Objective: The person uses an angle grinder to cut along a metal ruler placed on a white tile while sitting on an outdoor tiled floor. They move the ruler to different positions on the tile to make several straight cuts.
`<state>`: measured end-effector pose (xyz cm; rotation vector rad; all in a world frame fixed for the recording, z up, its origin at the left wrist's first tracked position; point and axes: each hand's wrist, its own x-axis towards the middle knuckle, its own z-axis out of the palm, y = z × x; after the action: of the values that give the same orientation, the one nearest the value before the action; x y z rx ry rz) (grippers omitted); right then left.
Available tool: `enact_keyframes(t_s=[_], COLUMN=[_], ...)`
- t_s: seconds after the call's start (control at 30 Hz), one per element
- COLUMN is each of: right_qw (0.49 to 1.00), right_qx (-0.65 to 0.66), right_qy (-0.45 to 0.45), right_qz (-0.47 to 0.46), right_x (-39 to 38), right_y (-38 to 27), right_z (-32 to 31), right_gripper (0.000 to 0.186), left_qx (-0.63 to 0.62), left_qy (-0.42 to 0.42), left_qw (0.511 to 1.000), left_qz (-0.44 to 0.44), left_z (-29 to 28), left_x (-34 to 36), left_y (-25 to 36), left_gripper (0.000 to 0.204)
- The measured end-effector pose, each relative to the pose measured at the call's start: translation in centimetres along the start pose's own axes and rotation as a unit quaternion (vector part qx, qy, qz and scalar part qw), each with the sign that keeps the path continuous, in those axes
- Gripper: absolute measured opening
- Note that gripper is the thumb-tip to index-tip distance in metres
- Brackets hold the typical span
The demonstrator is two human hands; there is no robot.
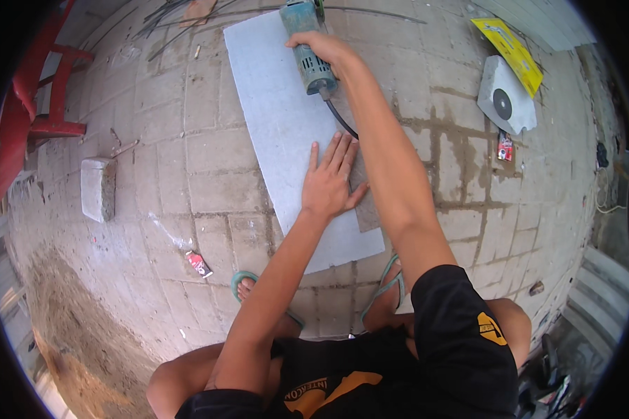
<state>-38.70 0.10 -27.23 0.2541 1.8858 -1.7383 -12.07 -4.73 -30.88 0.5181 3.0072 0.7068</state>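
Observation:
My right hand (pixel 321 50) grips a teal angle grinder (pixel 306 66) at the top of the pale board (pixel 258 91), its black cord running down from the near end. Only the edge of its guard shows at the top. My left hand (pixel 328 178) lies on the board with fingers stretched out, below the cord, its thumb over a greyer piece (pixel 367 216) along the right side.
Paved floor (pixel 154 181), a concrete block (pixel 98 188) at left, a red chair (pixel 56 129) at upper left. At right, another block (pixel 493 77) bears a dark disc (pixel 502 104) beside a yellow sheet (pixel 507 49). Rods (pixel 370 14) lie at the top; small packets (pixel 198 263) lie about.

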Motion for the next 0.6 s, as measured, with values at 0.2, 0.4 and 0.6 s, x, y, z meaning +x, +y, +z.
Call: enact_keyframes(t_s=[0.2, 0.4, 0.6], right_qw=[1.000, 0.999, 0.999], right_qx=[-0.017, -0.023, -0.022], right_qy=[0.020, 0.032, 0.036], right_qz=[-0.011, -0.006, -0.007], right_x=[-1.0, -2.4, -3.6], right_y=[0.1, -0.2, -0.1], right_z=[-0.2, 0.0, -0.1], right_gripper=[0.041, 0.043, 0.044], left_qx=[0.008, 0.008, 0.013], left_qy=[-0.002, 0.007, 0.011], left_qw=[1.000, 1.000, 1.000], left_qz=[0.000, 0.003, 0.006], left_z=[-0.1, -0.1, 0.0], left_x=[0.1, 0.1, 0.1], left_y=[0.1, 0.1, 0.1], left_gripper=[0.085, 0.082, 0.081])
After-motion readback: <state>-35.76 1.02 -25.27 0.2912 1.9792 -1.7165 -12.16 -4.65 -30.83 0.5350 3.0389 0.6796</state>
